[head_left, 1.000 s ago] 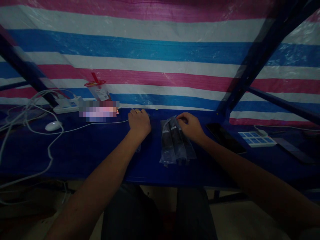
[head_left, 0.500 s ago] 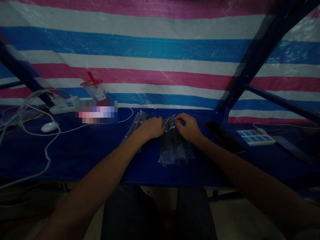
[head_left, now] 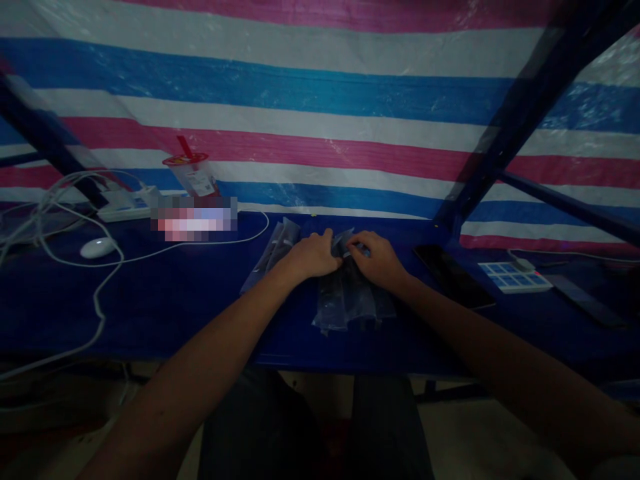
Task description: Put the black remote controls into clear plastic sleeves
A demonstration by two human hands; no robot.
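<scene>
Several clear plastic bags with dark contents [head_left: 333, 303] lie side by side on the blue table [head_left: 200, 300] in front of me. At their upper ends, my left hand [head_left: 319, 255] is closed, fingers curled onto the edge of a bag. Close on its right, my right hand [head_left: 376, 257] pinches the top of a bag between thumb and finger. The exact grip is dim and partly hidden by the fingers. More bags of the same kind [head_left: 280, 241] lie to the left, partly behind my left forearm.
To the right are a dark phone [head_left: 453, 277], a white power strip [head_left: 515, 277] and a flat grey slab [head_left: 585, 300]. On the left lie a white mouse [head_left: 97, 248], tangled white cables [head_left: 100, 307], another power strip [head_left: 125, 208] and a lidded cup [head_left: 197, 180]. Striped sheeting [head_left: 325, 120] hangs behind.
My left hand has moved slightly right, nearer my right hand, over the bag tops. The bags' lower ends have spread slightly. The camera view has shifted a little.
</scene>
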